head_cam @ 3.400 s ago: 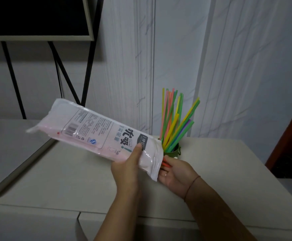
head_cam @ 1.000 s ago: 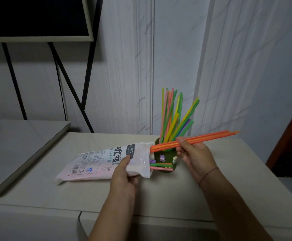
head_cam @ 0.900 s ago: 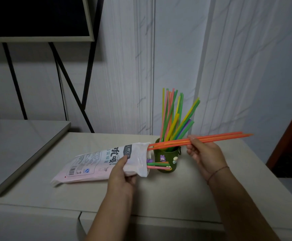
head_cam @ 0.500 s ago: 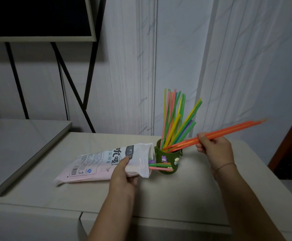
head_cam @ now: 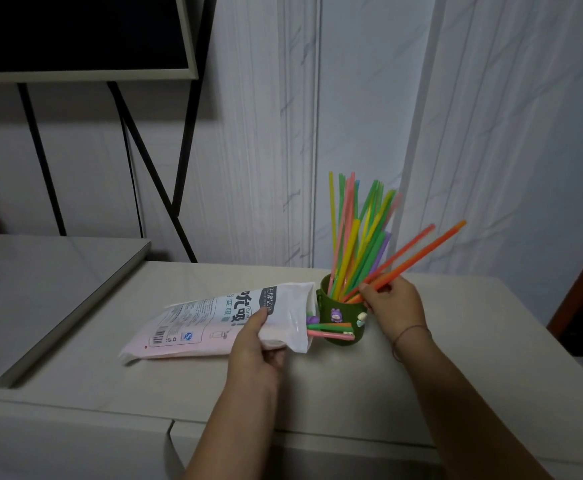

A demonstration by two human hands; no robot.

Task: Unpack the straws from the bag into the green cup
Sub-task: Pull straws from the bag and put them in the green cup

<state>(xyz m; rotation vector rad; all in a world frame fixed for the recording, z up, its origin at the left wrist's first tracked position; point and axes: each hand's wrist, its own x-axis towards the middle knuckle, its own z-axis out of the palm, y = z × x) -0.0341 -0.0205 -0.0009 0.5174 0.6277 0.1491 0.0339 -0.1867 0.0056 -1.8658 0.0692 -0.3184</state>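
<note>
Right hand [head_cam: 392,303] pinches light, likely bendy orange straws [head_cam: 418,252] low at the green cup [head_cam: 342,315]; left hand [head_cam: 253,344] clasps the slick bag [head_cam: 210,318].

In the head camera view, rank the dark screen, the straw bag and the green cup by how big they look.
1. dark screen, largest even though the frame cuts it off
2. straw bag
3. green cup

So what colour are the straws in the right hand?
Orange. The head view shows the orange straws in the right hand.
</note>
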